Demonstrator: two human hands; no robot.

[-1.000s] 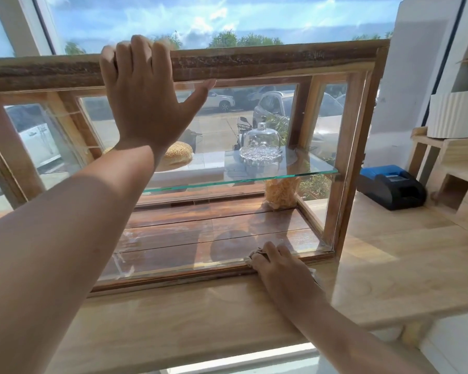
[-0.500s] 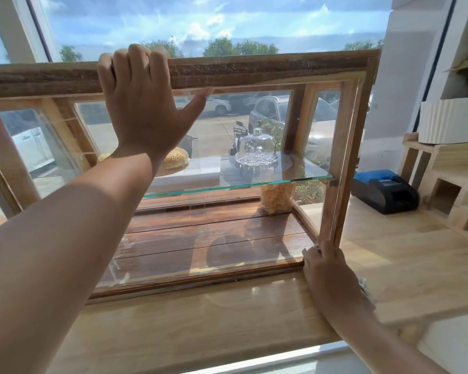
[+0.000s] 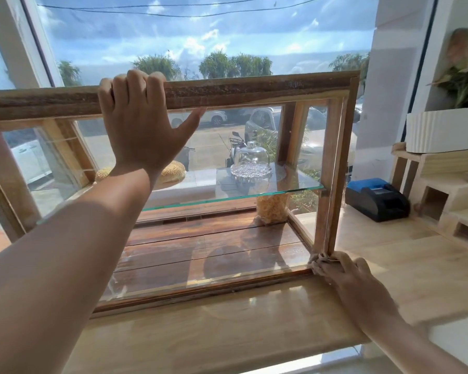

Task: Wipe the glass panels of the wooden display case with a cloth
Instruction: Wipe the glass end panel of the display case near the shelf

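The wooden display case stands on a pale wooden counter in front of a window. Its front glass panel reflects light near the bottom. My left hand grips the case's top rail, fingers curled over it and thumb stretched along the glass. My right hand holds a crumpled beige cloth against the bottom right corner of the front frame. Most of the cloth is hidden under my fingers.
Inside, a glass shelf carries a glass dome and a round bread; a jar of pale curls stands below. Right of the case sit a black-and-blue printer, stepped wooden shelves and a white planter.
My right hand slid the cloth rightward along the bottom edge, from the middle to the bottom right corner. My left hand kept its hold on the top rail.
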